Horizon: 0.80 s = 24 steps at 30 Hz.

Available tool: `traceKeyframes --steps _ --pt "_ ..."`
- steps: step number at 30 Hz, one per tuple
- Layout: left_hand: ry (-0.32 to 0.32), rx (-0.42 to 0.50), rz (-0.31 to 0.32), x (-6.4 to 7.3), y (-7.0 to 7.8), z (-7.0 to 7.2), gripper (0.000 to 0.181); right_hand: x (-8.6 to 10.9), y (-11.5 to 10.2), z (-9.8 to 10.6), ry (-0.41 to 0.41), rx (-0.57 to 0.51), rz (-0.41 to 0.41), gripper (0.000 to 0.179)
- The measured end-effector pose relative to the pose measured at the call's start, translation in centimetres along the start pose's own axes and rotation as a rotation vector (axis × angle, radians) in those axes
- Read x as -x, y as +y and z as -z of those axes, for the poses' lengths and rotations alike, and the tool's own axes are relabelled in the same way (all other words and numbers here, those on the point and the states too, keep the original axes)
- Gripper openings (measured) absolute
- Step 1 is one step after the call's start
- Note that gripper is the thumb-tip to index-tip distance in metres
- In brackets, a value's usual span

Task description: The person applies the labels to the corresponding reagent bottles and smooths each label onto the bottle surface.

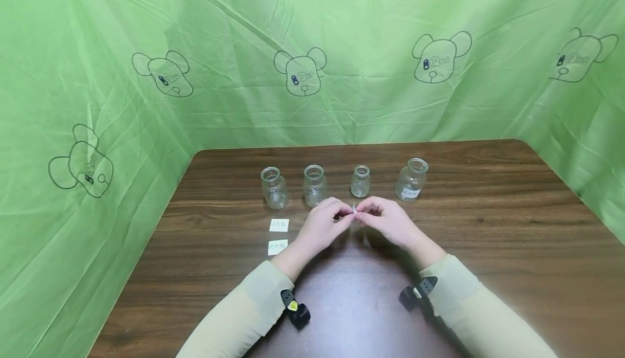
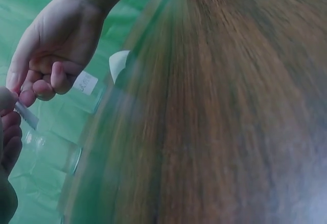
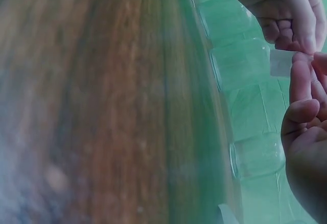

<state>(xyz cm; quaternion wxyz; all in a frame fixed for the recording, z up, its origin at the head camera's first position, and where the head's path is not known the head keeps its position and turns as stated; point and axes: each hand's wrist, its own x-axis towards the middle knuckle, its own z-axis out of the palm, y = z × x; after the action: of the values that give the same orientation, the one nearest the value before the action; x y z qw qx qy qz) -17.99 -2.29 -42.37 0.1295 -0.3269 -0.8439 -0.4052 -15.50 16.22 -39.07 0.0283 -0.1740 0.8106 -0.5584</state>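
Note:
Both hands meet near the middle of the table, over a small white paper label [image 3: 281, 63]. My left hand [image 1: 326, 221] pinches it between thumb and forefinger. From the other side, the thumb and forefinger of my right hand [image 1: 388, 219] pinch it too. Part of the label is hidden behind the fingertips. Just beyond the hands stands the smallest glass jar [image 1: 360, 182]. A second glass jar [image 1: 314, 181] is partly covered by my left hand. Behind my right hand, a larger glass jar [image 1: 415, 173] bears a white label [image 1: 410, 193] with writing.
Another glass jar [image 1: 275, 191] stands at the left end of the row. Two written white labels, an upper label [image 1: 279, 225] and a lower label [image 1: 277, 247], lie left of my left forearm. Green cloth [image 1: 361, 97] surrounds the brown wooden table [image 1: 508, 228].

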Motion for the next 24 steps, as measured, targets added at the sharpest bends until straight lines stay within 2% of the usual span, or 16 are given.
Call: traceKeyframes --steps 6,9,17,24 --pt "-0.006 0.046 0.038 -0.1 -0.1 -0.3 0.007 -0.5 2.7 0.1 -0.006 -0.117 -0.017 0.014" --pt "-0.009 0.053 0.049 -0.1 -0.1 -0.3 0.007 -0.6 3.4 0.2 -0.006 -0.138 -0.025 0.016" --pt "-0.017 0.07 0.061 -0.2 0.1 -0.2 0.007 -0.7 3.1 0.4 -0.003 -0.089 -0.027 0.014" --pt "-0.029 0.04 0.079 -0.1 0.1 -0.4 0.007 -0.5 3.0 0.2 -0.005 -0.026 -0.014 0.01"
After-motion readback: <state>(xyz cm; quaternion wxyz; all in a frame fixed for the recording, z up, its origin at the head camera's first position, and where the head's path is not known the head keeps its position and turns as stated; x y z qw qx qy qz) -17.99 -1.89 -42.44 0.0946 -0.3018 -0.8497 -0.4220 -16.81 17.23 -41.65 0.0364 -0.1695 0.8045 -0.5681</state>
